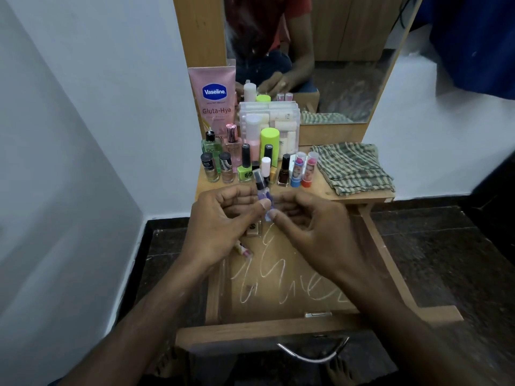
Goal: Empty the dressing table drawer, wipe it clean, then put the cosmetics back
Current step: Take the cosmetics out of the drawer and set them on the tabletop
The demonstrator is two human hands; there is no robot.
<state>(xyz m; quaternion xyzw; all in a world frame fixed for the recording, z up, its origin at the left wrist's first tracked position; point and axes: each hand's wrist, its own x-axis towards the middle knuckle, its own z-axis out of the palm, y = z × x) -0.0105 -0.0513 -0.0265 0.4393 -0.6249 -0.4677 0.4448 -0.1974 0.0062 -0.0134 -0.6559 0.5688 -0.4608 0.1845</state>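
Both hands hold a small clear purple spray bottle (263, 194) with a black nozzle above the open wooden drawer (278, 277). My left hand (220, 221) pinches its middle, and my right hand (312, 221) pinches its lower end. White scribble marks cover the drawer's floor. A small square item (254, 229) and a small pink-tipped item (243, 249) lie at the drawer's back left, partly under my left hand. Several nail polish bottles (246, 168), lip balms (303, 169) and a pink Vaseline tube (214, 98) stand on the dressing table top.
A folded green checked cloth (354, 168) lies on the right of the table top (323, 192). A clear box of cotton rolls (281, 121) stands before the mirror (334, 65). A white wall is at left, dark floor on both sides. The drawer's metal handle (312, 353) faces me.
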